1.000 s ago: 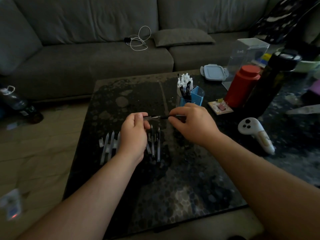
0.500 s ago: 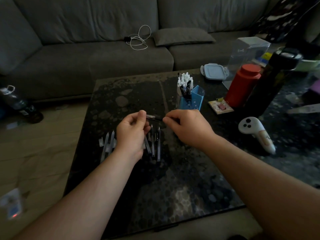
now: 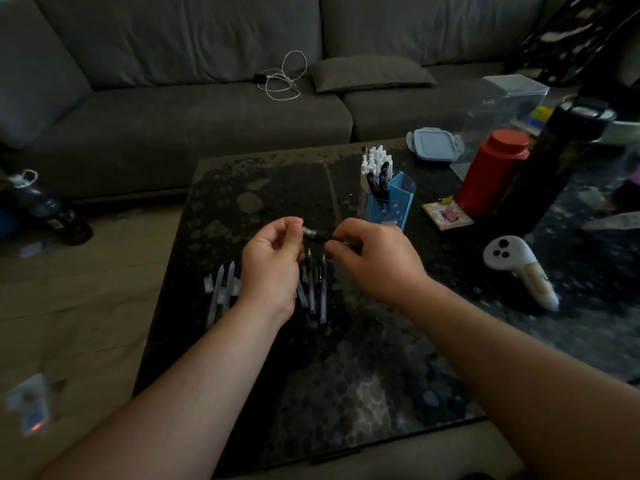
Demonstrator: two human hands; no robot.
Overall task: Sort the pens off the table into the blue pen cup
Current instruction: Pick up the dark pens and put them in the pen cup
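Hands have drawn closer together since a second ago, and less of the dark pen (image 3: 317,234) shows between them; both also sit slightly nearer the body. Left hand (image 3: 272,263) pinches the pen's pale end with curled fingers, right hand (image 3: 375,261) pinches the dark end, thumb and forefinger closed on it. Pen is held level above the table (image 3: 277,181), not touching it. Most of its right part is hidden inside the right hand; hard to tell if a cap is on or off.

Loose pens (image 3: 317,285) lie on the table just under and between the hands, tips pointing away, partly covered by the left hand. More pale pens (image 3: 221,292) lie left of the left wrist; count unclear, dim and blurred. Blue pen cup (image 3: 393,202) stands upright beyond the right hand, near it, already holding white and dark pens. Red bottle (image 3: 491,171), tall black bottle (image 3: 554,161) and white controller (image 3: 519,268) sit right of the cup, well apart from the hands. Forearms cut off at the bottom edge.
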